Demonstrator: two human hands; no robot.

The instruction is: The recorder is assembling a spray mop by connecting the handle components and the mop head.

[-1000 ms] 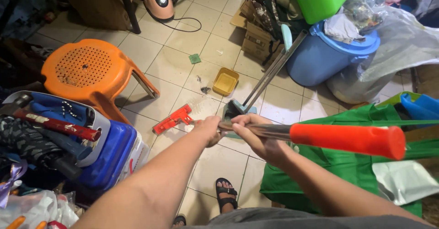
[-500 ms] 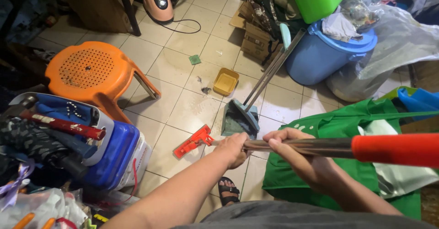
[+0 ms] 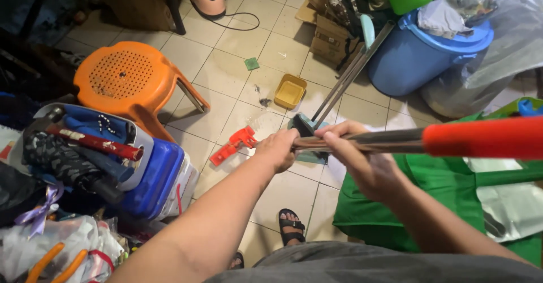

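Head camera is looking down at the left hand point(image 3: 279, 149) and the right hand point(image 3: 353, 156), both curling their fingers closed around a metal pole point(image 3: 373, 140) running across the middle of the frame to its red grip point(image 3: 483, 137) at the right edge. Below the hands, a red clamp piece point(image 3: 235, 144) is lying on the tiled floor point(image 3: 237, 40), with an orange stool point(image 3: 130, 79) sitting at the upper left and a blue bucket point(image 3: 418, 57) standing at the upper right

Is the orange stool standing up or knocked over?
Knocked partly over. The orange stool leans tilted, its holed seat tipped toward the camera and one leg sticking out sideways over the tiled floor.
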